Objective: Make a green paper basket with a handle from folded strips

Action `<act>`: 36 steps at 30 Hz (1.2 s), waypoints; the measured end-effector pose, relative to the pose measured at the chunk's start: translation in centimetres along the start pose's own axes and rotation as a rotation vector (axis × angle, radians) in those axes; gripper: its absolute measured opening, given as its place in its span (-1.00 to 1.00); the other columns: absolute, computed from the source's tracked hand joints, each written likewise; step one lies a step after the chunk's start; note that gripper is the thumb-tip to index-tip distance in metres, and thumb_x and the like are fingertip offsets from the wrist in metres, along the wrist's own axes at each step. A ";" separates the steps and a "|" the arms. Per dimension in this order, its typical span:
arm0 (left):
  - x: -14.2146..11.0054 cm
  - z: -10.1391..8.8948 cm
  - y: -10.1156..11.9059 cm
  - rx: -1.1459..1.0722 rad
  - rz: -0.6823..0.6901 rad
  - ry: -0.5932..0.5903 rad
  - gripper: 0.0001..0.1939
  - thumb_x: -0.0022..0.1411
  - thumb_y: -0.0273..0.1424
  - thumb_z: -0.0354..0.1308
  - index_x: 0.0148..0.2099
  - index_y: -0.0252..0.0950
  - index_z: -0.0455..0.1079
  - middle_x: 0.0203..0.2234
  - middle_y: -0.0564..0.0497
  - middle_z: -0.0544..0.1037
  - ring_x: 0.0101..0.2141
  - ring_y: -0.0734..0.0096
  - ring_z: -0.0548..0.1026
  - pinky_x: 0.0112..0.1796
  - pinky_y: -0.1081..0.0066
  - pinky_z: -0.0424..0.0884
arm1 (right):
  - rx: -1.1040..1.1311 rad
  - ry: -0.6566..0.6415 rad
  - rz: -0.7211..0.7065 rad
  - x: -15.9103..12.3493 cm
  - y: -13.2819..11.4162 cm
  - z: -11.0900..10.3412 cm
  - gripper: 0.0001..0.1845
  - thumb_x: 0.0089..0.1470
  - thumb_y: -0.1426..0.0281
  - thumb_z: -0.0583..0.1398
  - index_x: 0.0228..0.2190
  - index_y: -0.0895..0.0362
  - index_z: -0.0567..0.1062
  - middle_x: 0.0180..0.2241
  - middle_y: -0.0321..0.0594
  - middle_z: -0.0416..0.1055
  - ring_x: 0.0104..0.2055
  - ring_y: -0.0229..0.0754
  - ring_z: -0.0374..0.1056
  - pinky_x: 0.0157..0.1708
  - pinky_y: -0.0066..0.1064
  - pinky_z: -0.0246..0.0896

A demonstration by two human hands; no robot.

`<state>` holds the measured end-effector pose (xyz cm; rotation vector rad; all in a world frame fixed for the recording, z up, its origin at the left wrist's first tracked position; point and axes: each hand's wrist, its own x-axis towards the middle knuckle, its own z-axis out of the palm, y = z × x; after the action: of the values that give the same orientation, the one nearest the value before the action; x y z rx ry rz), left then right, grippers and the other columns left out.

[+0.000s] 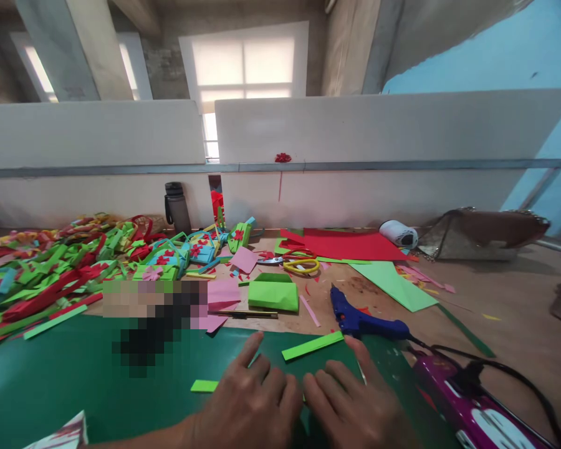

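Observation:
My left hand [257,393] and my right hand [355,399] are close together over the green mat, index fingers stretched forward and the other fingers curled. A sliver of light green paper shows between them, apparently part of the green paper strip [204,386] that emerges left of my left hand. My thumbs and the undersides of my fingers are hidden. Just beyond my hands lies another green paper strip [312,346]. A blue glue gun [369,321] rests ahead of my right hand. Further ahead sits a folded green paper piece [273,295].
Yellow-handled scissors [302,265], red paper sheets [346,244] and a pale green sheet [397,284] lie behind. Many paper crafts [75,274] are heaped left, near a dark bottle [177,209]. A purple power strip [467,399] with black cables is at right, a handbag [481,234] behind.

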<state>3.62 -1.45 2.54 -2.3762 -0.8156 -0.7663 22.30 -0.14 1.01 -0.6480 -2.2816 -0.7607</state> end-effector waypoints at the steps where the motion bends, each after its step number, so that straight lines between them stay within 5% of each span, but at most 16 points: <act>1: -0.1 -0.1 -0.2 -0.010 -0.012 -0.008 -0.73 0.22 -0.57 -0.20 -0.46 -0.27 0.23 -0.70 0.10 0.33 -0.66 0.40 0.25 -0.12 0.14 0.29 | 0.005 -0.006 0.009 0.0 0.0 -0.1 -0.67 0.13 0.62 -0.08 -0.41 0.20 0.46 -0.64 -0.31 0.31 -0.51 -0.22 0.25 0.08 0.04 -0.12; 7: -1.2 -1.0 -2.4 -0.045 -0.077 0.032 -0.72 0.27 -0.56 -0.18 -0.38 -0.26 0.31 -0.62 0.11 0.42 -0.56 0.43 0.33 0.04 0.15 0.08 | 0.046 -0.018 0.082 0.4 0.4 -0.8 -0.66 0.13 0.63 -0.08 -0.40 0.19 0.45 -0.62 -0.31 0.32 -0.51 -0.24 0.23 0.09 0.02 -0.13; 11: -2.8 -1.6 -4.1 -0.056 -0.169 -0.052 -0.72 0.27 -0.56 -0.13 -0.37 -0.23 0.36 -0.55 0.13 0.47 -0.48 0.45 0.38 0.09 0.19 0.01 | 0.064 -0.056 0.120 0.8 0.9 -1.2 -0.66 0.10 0.65 -0.08 -0.41 0.18 0.44 -0.62 -0.32 0.33 -0.51 -0.25 0.24 0.11 -0.01 -0.16; 18: -4.4 -4.9 -7.8 0.212 -0.262 -0.127 -0.72 0.20 -0.59 -0.13 -0.26 -0.28 0.39 -0.36 -0.05 0.56 -0.31 0.20 0.44 -0.05 -0.01 0.20 | -0.042 -0.172 0.172 1.4 1.9 -1.5 -0.64 0.05 0.70 -0.08 -0.49 0.19 0.44 -0.62 -0.26 0.35 -0.54 -0.19 0.21 0.05 0.05 -0.12; 21: -2.6 -5.2 -6.1 0.212 -0.238 -0.040 -0.83 0.28 -0.44 -0.04 -0.18 -0.31 0.37 -0.25 -0.10 0.56 -0.17 0.12 0.43 -0.01 -0.01 0.20 | -0.036 -0.184 0.151 1.7 1.7 -1.5 -0.65 0.10 0.66 -0.07 -0.45 0.21 0.46 -0.61 -0.25 0.36 -0.51 -0.18 0.24 0.07 0.06 -0.13; 24: -0.4 -3.7 -2.4 0.097 -0.136 -0.034 -0.68 0.28 -0.24 0.00 -0.07 -0.38 0.34 -0.19 -0.13 0.54 -0.13 0.09 0.42 0.05 0.00 0.12 | 0.035 -0.156 0.109 1.9 1.0 -1.4 -0.66 0.16 0.62 -0.08 -0.39 0.23 0.46 -0.56 -0.23 0.39 -0.47 -0.20 0.26 0.11 0.03 -0.17; 27: 1.0 -1.7 0.2 0.025 -0.082 -0.118 -0.81 0.28 -0.48 -0.07 -0.21 -0.36 0.37 -0.41 -0.04 0.54 -0.35 0.22 0.45 0.00 0.03 0.17 | 0.113 -0.133 0.083 1.9 0.2 -1.4 -0.63 0.20 0.59 -0.12 -0.41 0.21 0.44 -0.56 -0.24 0.38 -0.46 -0.21 0.24 0.12 0.00 -0.17; 31: 1.4 -0.7 0.4 -0.037 -0.053 -0.147 -0.71 0.23 -0.59 -0.14 -0.49 -0.29 0.26 -0.67 0.07 0.36 -0.60 0.34 0.29 -0.09 0.04 0.25 | 0.141 -0.142 0.085 1.8 -0.2 -1.4 -0.62 0.21 0.59 -0.14 -0.42 0.20 0.42 -0.56 -0.27 0.35 -0.47 -0.21 0.21 0.12 -0.02 -0.16; 36: 1.1 -1.4 -0.8 -0.072 -0.047 -0.131 -0.68 0.27 -0.57 -0.19 -0.47 -0.29 0.28 -0.68 0.08 0.36 -0.62 0.40 0.29 -0.06 0.05 0.25 | 0.107 -0.100 0.095 1.8 -0.1 -1.4 -0.61 0.19 0.61 -0.14 -0.40 0.21 0.44 -0.58 -0.27 0.34 -0.45 -0.20 0.23 0.12 0.03 -0.19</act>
<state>3.35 -1.34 4.51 -2.5010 -0.9141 -0.6741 21.56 -0.74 3.15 -0.7533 -2.3454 -0.5687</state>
